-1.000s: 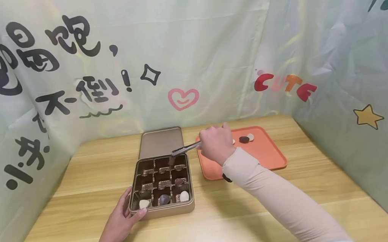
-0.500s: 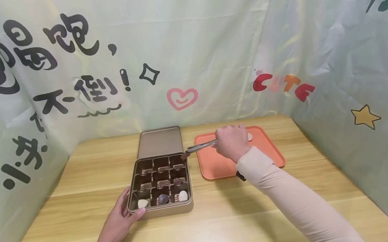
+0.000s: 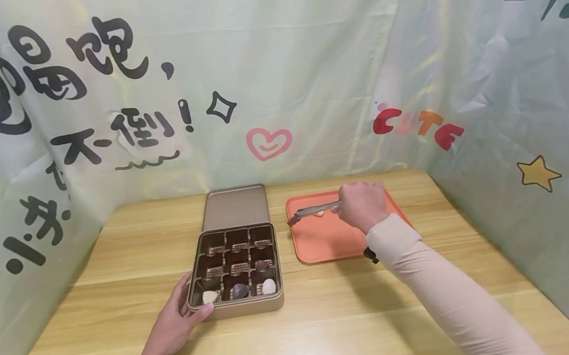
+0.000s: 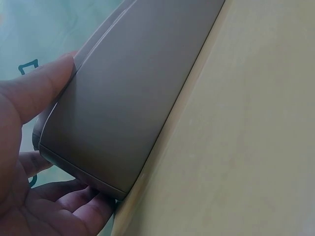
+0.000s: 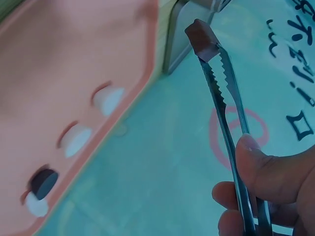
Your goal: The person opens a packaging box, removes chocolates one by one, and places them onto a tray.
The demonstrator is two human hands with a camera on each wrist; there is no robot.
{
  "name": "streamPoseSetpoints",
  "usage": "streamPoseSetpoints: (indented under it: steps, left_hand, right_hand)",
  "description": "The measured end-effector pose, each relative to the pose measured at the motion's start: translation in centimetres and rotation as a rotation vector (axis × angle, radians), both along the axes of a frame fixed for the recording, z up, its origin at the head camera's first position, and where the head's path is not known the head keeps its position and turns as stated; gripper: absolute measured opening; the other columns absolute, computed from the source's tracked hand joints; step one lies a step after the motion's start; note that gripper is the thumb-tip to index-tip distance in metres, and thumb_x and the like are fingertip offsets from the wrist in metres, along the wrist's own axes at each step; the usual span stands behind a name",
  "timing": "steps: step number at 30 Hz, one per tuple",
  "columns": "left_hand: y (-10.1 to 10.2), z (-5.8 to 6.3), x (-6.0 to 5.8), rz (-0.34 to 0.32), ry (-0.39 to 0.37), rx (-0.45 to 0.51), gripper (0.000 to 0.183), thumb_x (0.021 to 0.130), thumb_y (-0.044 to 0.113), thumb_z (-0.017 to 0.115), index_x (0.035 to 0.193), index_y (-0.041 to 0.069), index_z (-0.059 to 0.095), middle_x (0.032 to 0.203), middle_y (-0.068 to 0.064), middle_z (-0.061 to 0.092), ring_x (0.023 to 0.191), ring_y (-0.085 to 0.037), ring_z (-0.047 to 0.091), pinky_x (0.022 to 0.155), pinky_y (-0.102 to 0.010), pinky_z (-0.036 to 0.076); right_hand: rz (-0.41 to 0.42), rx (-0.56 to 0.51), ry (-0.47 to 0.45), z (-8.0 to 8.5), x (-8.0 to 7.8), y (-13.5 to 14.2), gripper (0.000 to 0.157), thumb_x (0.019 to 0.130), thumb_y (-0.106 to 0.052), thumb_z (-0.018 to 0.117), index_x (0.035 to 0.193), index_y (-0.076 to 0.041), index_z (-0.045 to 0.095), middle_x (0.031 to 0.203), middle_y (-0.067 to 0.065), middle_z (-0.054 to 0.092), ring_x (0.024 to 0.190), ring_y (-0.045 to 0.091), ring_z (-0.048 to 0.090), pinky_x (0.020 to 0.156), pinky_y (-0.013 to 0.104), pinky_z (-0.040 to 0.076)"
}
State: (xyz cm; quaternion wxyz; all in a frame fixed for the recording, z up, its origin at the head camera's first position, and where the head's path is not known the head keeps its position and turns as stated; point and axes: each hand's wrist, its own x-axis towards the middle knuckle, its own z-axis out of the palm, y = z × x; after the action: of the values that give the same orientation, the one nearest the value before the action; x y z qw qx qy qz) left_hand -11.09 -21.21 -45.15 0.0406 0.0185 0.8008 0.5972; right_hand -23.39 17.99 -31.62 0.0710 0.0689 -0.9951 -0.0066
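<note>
My right hand (image 3: 364, 204) holds metal tongs (image 5: 230, 123) with toothed tips, and these pinch a blocky brown chocolate (image 5: 203, 40). In the head view the chocolate hangs over the left edge of the orange tray (image 3: 329, 238). A brown tin box (image 3: 237, 310) with a dark divided insert stands to the left. Along its front row lie a pale chocolate (image 3: 210, 297), a dark one (image 3: 240, 291) and a white one (image 3: 269, 285); another brown chocolate (image 3: 262, 265) sits in the middle row, right. My left hand (image 3: 173, 328) grips the box's front left corner, thumb at the rim.
The tin's flat lid (image 3: 234, 208) lies right behind the box. On the tray, the right wrist view shows two white pieces (image 5: 108, 101) apart, plus a dark piece (image 5: 43, 183) beside another white one. Printed cloth (image 3: 306, 75) hangs around the wooden table.
The right hand has moved right, carrying the tongs and the brown chocolate from over the box's back right compartment to the tray's left edge. The left hand has stayed at the box.
</note>
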Motion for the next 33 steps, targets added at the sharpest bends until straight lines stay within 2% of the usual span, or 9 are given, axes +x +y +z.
streamPoseSetpoints:
  steps: [9,15,18,22,25,29,31,33]
  left_hand:
    - [0.0,0.2,-0.4,-0.011,0.012,0.002,0.095,0.085,0.022,0.075,0.156,0.014,0.011,0.157,-0.022,0.02,0.137,-0.036,0.033,0.102,-0.029,0.041]
    - [0.0,0.1,0.0,0.004,0.014,-0.057,0.096,0.086,0.027,0.075,0.156,0.012,0.011,0.156,-0.024,0.02,0.136,-0.038,0.033,0.104,-0.037,0.038]
    - [0.1,0.0,0.1,0.011,0.012,-0.056,0.096,0.086,0.025,0.075,0.156,0.011,0.012,0.156,-0.024,0.021,0.136,-0.037,0.034,0.101,-0.028,0.041]
    - [0.1,-0.3,0.1,0.012,0.012,-0.029,0.095,0.085,0.025,0.076,0.156,0.013,0.014,0.156,-0.022,0.021,0.137,-0.035,0.033,0.098,-0.018,0.039]
    - [0.1,-0.3,0.1,0.012,0.008,-0.033,0.096,0.085,0.025,0.076,0.156,0.013,0.013,0.156,-0.022,0.021,0.137,-0.035,0.033,0.1,-0.023,0.04]
    - [0.1,0.0,0.1,0.01,-0.002,-0.022,0.096,0.085,0.024,0.076,0.156,0.014,0.012,0.157,-0.022,0.02,0.137,-0.036,0.033,0.104,-0.036,0.039]
    - [0.1,0.0,0.1,0.008,-0.002,-0.011,0.096,0.085,0.023,0.076,0.156,0.014,0.012,0.157,-0.022,0.02,0.137,-0.037,0.033,0.104,-0.037,0.039]
    - [0.1,0.0,0.0,0.007,0.0,-0.001,0.096,0.084,0.022,0.076,0.156,0.016,0.013,0.157,-0.02,0.021,0.136,-0.036,0.034,0.103,-0.033,0.041]
  right_hand:
    - [-0.038,-0.011,-0.014,-0.4,-0.4,2.6,0.022,0.08,-0.036,0.079,0.074,-0.016,0.072,0.058,-0.001,0.057,0.06,0.024,0.056,0.068,0.049,0.045]
    - [-0.036,-0.035,-0.02,-1.1,-0.4,3.5,0.019,0.08,-0.036,0.079,0.074,-0.018,0.074,0.059,-0.001,0.058,0.06,0.024,0.056,0.063,0.049,0.045]
    - [-0.041,-0.041,-0.034,-1.4,-0.4,3.8,0.021,0.081,-0.037,0.078,0.073,-0.018,0.073,0.059,-0.001,0.058,0.059,0.024,0.055,0.063,0.049,0.045]
    - [-0.079,-0.053,-0.032,-1.7,-0.4,3.9,0.034,0.083,-0.039,0.075,0.063,-0.015,0.064,0.056,0.003,0.054,0.057,0.027,0.054,0.066,0.052,0.045]
    - [-0.1,-0.063,-0.034,-1.6,-0.4,3.9,0.041,0.084,-0.042,0.073,0.058,-0.015,0.056,0.054,0.004,0.053,0.057,0.027,0.054,0.068,0.052,0.043]
    - [-0.091,-0.079,-0.046,-1.6,-0.4,3.7,0.041,0.084,-0.043,0.073,0.058,-0.016,0.057,0.056,0.003,0.054,0.06,0.027,0.055,0.072,0.054,0.043]
    - [-0.084,-0.088,-0.048,-1.7,-0.4,3.5,0.04,0.084,-0.044,0.073,0.059,-0.017,0.058,0.057,0.002,0.055,0.061,0.027,0.056,0.074,0.056,0.042]
    - [-0.075,-0.096,-0.037,-1.8,-0.4,3.4,0.041,0.084,-0.044,0.073,0.058,-0.016,0.058,0.055,0.002,0.055,0.06,0.027,0.055,0.074,0.056,0.042]
